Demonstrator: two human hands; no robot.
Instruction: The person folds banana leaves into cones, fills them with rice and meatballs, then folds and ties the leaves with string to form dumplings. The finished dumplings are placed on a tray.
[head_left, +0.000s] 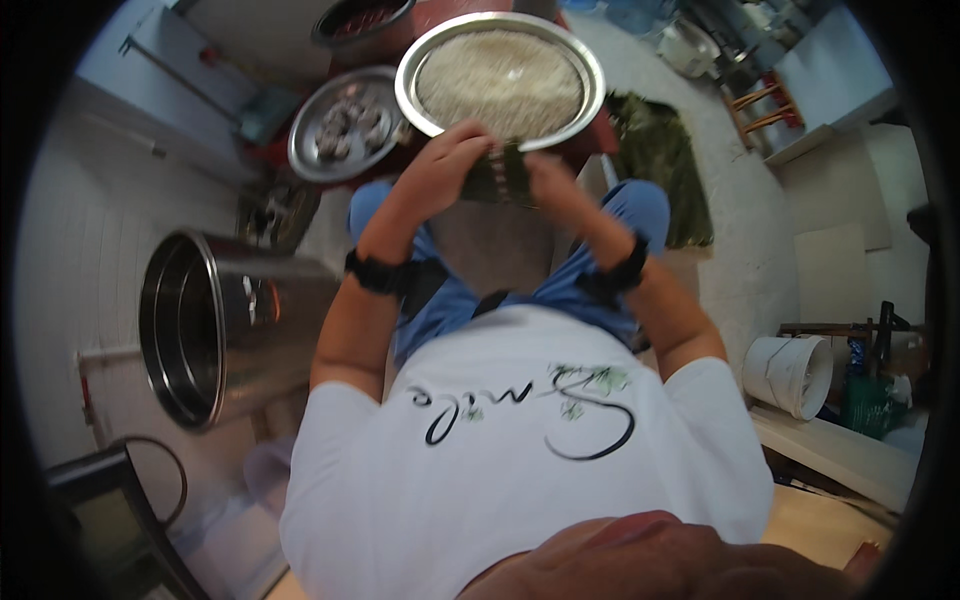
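In front of my knees, my left hand (444, 166) grips the left side of a dark green leaf (480, 183), its thumb and fingers near the upper edge. Down the leaf's middle runs a row of small pale pinkish spots. My right hand (561, 189), blurred by motion, is at the leaf's right edge; whether its fingers close on the leaf is unclear. Just beyond both hands stands a wide metal basin (598, 88) of white rice (499, 79). To its left lies a metal dish (304, 150) with several pale, greyish lumps (349, 127), perhaps meat.
Behind the dish, a dark bowl (322, 36) holds reddish contents. A red surface (600, 139) supports the basin. Dark green leaves (664, 165) lie heaped at right. A large stainless-steel pot (277, 322) is by my left side; a white bucket (776, 371) stands far right.
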